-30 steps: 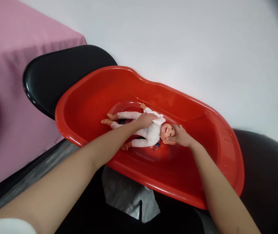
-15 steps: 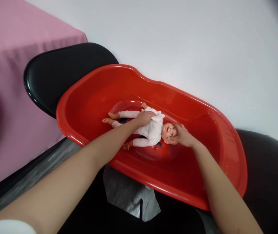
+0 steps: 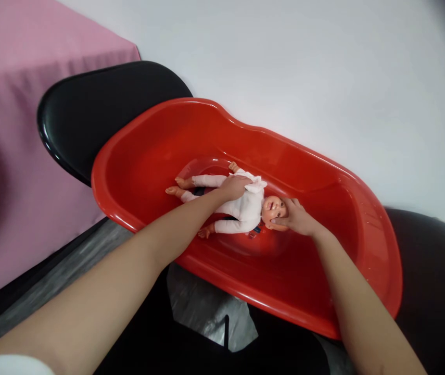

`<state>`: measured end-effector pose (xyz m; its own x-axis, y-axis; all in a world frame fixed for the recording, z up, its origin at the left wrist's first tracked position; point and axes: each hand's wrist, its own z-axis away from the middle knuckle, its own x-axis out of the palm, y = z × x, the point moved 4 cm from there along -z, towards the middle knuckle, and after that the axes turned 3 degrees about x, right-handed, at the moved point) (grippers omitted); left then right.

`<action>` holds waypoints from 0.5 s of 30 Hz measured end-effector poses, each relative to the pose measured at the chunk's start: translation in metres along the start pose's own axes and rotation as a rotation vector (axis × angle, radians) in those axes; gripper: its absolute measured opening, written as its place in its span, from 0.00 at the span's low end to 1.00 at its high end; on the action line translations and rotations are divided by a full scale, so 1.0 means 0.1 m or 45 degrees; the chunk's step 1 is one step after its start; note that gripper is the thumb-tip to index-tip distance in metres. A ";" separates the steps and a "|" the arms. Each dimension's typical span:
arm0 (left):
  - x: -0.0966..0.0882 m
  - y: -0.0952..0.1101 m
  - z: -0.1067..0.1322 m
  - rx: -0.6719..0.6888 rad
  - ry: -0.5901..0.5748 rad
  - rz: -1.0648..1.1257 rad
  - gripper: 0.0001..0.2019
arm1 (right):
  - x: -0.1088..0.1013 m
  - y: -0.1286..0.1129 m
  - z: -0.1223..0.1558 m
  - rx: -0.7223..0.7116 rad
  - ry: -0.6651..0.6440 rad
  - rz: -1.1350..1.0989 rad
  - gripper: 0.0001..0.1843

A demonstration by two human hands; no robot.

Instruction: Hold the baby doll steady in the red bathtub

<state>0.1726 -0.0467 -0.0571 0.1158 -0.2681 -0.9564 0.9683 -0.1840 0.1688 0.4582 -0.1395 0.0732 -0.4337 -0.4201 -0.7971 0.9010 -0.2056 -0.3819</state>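
A baby doll (image 3: 250, 211) in pale clothes lies on its back in a red baby bathtub (image 3: 144, 151). Its feet point left and its head is to the right. My left hand (image 3: 233, 187) is closed over the doll's torso, close to a bow on its clothes; the fingertips are partly hidden. With my right hand (image 3: 297, 217) I grip the top and side of the doll's head, thumb near its cheek. Something small and dark blue (image 3: 257, 229) shows by the doll's shoulder, too little of it to name.
The tub spans black seats, one on the left (image 3: 89, 112) and one on the right (image 3: 433, 255). Pink cloth (image 3: 30, 140) drapes a surface at the left. Behind the tub stands a white wall (image 3: 304, 67). Grey floor (image 3: 202, 307) shows below.
The view has shifted slightly, so the tub and doll appear a little further right and higher. Both hands keep their places on the doll.
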 end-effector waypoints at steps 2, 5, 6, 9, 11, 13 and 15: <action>0.11 -0.08 0.16 -0.029 0.160 0.127 0.24 | -0.01 -0.01 0.00 0.004 -0.008 0.009 0.52; 0.21 -0.06 0.31 0.042 0.280 0.057 0.29 | -0.01 -0.02 0.01 0.005 -0.014 0.017 0.51; 0.21 -0.03 0.33 0.047 0.335 0.063 0.31 | -0.01 -0.02 0.01 0.005 -0.015 0.017 0.52; 0.20 0.06 0.36 -0.044 0.536 0.258 0.27 | 0.00 0.00 0.01 0.000 -0.009 0.015 0.52; 0.19 0.12 0.33 -0.133 0.605 0.413 0.32 | 0.01 0.02 0.00 -0.008 -0.002 0.015 0.53; 0.17 0.19 0.25 -0.216 0.627 0.566 0.36 | 0.02 0.04 -0.01 -0.012 -0.001 0.018 0.54; 0.12 0.27 0.10 -0.292 0.625 0.732 0.37 | 0.02 0.05 -0.02 -0.010 -0.008 0.027 0.53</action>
<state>0.1983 -0.0644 -0.0614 0.6448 0.1962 -0.7387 0.7422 0.0703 0.6665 0.4623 -0.1394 0.0684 -0.4142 -0.4298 -0.8024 0.9102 -0.1898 -0.3681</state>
